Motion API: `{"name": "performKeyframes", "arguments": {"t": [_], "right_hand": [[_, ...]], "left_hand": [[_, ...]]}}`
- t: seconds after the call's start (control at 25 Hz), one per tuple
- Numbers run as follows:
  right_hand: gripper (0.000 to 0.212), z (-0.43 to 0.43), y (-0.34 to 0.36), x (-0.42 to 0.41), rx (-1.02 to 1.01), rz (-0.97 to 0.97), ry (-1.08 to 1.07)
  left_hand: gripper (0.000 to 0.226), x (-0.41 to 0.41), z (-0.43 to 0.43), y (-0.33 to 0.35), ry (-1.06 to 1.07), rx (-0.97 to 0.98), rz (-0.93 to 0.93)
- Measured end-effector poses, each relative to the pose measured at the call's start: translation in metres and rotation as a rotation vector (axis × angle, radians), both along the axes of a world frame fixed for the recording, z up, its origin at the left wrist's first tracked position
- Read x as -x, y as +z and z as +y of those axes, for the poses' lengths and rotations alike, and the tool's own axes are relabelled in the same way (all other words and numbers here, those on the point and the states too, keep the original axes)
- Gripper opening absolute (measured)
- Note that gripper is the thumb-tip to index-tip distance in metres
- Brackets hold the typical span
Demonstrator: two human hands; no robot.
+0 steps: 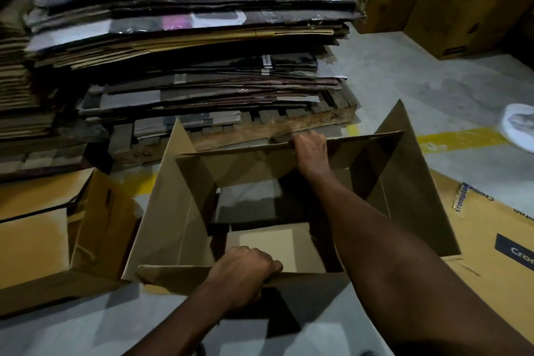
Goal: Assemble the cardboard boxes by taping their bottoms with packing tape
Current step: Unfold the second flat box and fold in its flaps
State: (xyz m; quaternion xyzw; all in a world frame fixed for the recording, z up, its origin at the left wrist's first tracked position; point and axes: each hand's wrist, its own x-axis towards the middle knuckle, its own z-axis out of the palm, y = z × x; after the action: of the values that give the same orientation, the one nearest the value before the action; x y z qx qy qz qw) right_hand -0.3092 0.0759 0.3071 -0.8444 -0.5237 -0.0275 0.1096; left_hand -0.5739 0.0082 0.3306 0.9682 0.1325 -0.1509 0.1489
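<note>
A brown cardboard box (170, 211) stands opened up on the floor in front of me, its flaps loose and the floor showing through its middle. My left hand (245, 274) grips the near flap at its top edge, fingers curled over it. My right hand (310, 153) reaches across the box and grips the far flap, fingers hooked over the edge. The side flaps stick up at left and right. No tape roll is in view.
A tall stack of flattened cartons (187, 46) on a wooden pallet (289, 124) rises just behind the box. An open carton (52, 228) lies at left and a flat printed carton (497, 254) at right. More brown boxes (462, 3) stand at the back right on the grey floor.
</note>
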Motion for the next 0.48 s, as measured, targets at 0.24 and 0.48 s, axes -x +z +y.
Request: {"name": "performKeyframes", "arguments": {"t": [0.24, 0.48], "right_hand": [[0.025, 0.010, 0.003, 0.023, 0.008, -0.069, 0.035], [0.036, -0.027, -0.007, -0.028, 0.075, -0.038, -0.239]], "left_hand": [[0.027, 0.025, 0.008, -0.003, 0.061, 0.068, 0.013], [0.048, 0.054, 0.032, -0.011, 0.143, 0.120, 0.138]]}}
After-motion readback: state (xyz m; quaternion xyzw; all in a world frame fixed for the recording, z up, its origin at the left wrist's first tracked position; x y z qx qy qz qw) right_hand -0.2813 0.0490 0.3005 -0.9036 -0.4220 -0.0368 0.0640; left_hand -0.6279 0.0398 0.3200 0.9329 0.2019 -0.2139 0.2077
